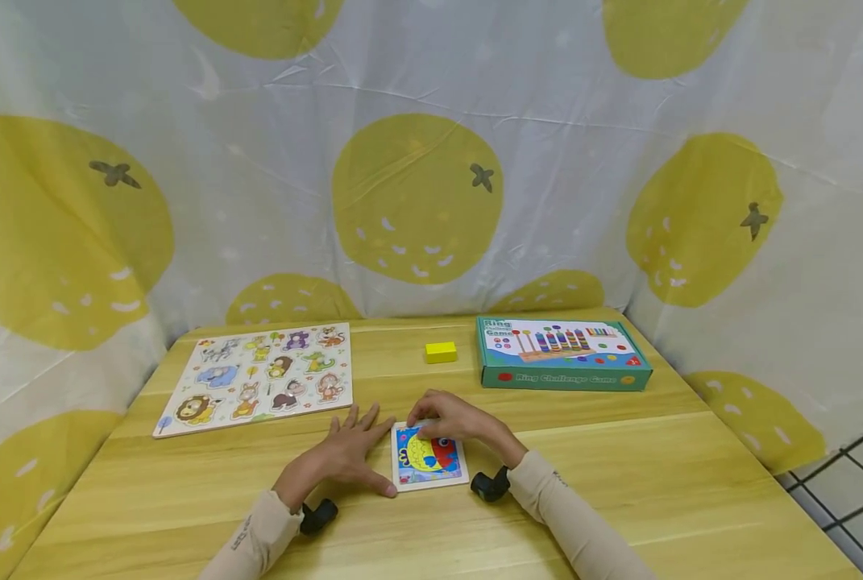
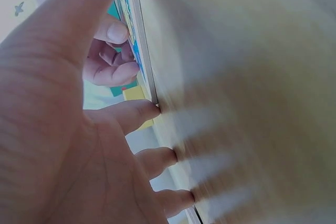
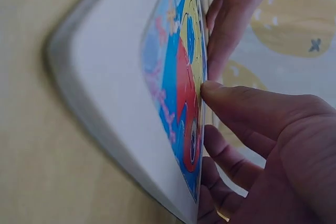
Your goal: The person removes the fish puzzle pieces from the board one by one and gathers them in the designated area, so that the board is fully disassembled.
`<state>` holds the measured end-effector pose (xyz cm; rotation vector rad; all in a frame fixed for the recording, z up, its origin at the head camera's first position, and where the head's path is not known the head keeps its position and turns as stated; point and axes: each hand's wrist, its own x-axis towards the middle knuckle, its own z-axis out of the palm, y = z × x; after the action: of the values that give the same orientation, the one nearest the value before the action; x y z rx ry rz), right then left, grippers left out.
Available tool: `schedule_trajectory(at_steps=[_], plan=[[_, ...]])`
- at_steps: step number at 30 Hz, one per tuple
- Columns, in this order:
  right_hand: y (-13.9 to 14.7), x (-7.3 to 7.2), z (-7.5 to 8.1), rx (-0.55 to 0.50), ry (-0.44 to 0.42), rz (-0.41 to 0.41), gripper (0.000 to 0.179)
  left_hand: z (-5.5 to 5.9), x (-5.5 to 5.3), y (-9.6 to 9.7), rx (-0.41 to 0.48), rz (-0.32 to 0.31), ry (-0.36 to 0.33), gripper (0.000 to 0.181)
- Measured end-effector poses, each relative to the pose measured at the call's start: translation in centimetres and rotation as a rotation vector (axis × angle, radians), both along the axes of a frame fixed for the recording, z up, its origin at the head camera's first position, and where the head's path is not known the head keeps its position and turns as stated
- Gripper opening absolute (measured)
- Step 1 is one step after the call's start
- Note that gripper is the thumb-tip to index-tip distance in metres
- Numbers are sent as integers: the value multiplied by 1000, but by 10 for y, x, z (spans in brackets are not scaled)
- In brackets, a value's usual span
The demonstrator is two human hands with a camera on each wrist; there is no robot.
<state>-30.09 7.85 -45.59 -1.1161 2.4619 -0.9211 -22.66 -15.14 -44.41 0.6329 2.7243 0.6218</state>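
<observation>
A small square fish puzzle (image 1: 429, 466) lies flat on the table, with a red and yellow fish on blue inside a pale wooden border. My left hand (image 1: 347, 453) is at its left side, fingers spread and fingertips down on the tabletop; the thumb reaches the near left corner. Over the puzzle's far left part is my right hand (image 1: 449, 416). Its thumb (image 3: 223, 92) touches the picture, and the other fingers bend down near the far edge. Whether a piece is pinched there is hidden.
A larger animal puzzle board (image 1: 260, 374) lies at the back left. Beyond the fish puzzle sits a yellow block (image 1: 441, 352). At the back right is a green Ring Challenge Game box (image 1: 565, 377). A fruit-patterned curtain (image 1: 416, 97) hangs behind the wooden table (image 1: 620, 475).
</observation>
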Motion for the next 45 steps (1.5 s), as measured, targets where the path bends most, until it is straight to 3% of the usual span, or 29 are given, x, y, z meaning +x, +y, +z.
schedule_trajectory(at_steps=[29,45], plan=[[-6,-1,-1,-1,-52,-22,14,0,-1,-2,7,1,-1,108],[-1,1,4,-151,-162,-8,11,1,2,-1,7,4,1,108]])
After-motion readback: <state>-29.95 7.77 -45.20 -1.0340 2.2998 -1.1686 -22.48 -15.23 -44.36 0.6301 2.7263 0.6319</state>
